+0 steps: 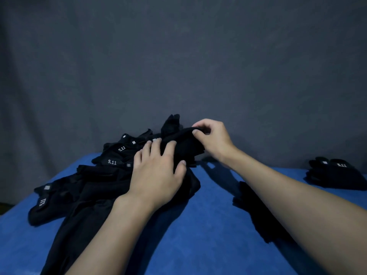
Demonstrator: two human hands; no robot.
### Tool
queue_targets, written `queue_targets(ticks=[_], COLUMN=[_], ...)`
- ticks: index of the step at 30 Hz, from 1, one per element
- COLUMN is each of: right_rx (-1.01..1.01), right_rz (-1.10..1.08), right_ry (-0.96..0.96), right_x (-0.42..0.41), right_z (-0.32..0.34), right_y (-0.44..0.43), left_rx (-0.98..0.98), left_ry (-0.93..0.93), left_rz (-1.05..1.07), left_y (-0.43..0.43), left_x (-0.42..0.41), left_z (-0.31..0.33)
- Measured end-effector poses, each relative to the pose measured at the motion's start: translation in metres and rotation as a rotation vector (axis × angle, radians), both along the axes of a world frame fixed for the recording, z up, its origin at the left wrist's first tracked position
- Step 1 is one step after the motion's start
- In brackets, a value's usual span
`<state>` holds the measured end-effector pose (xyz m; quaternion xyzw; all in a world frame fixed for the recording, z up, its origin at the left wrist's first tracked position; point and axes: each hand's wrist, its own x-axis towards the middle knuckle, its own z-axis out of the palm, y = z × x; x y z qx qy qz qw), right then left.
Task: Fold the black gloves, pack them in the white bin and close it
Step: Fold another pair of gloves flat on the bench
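Observation:
A heap of black gloves [103, 175] with white "5.11" labels spreads over the left half of a blue cloth-covered surface [198, 225]. One black glove [184, 145] is lifted above the heap's far end. My right hand [212, 137] pinches its upper edge between thumb and fingers. My left hand [156, 173] grips the same glove lower down, fingers on top and thumb curled under. Another black glove [258, 211] lies flat under my right forearm. No white bin is in view.
A small stack of black gloves [335, 175] sits at the far right edge of the blue surface. A dark grey fabric backdrop [178, 66] hangs behind the surface. Bare blue cloth shows in the near middle.

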<state>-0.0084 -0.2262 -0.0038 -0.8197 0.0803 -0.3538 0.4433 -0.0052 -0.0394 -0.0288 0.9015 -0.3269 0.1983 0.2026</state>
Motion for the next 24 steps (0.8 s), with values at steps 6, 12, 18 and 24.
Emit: queue_targets(ticks=[6,12,18,24], right_rx=[-0.15,-0.157,-0.115,0.065], right_rz=[0.009,0.03,0.013,-0.047], right_ry=[0.001,-0.001,-0.045,-0.09], right_x=[-0.049,-0.105,-0.147,-0.182], right_z=[0.032,0.05,0.049,0.021], right_y=[-0.002,-0.008,-0.021,-0.034], left_rx=[-0.37,-0.649,-0.819,-0.831], left_ry=[0.036,0.214,0.252,0.273], left_rz=[-0.181,-0.42,-0.473,-0.522], left_y=[-0.008,-0.029,-0.047,-0.056], left_x=[-0.007,-0.033,-0.061,-0.079], left_z=[0.02,0.033,0.044,0.038])
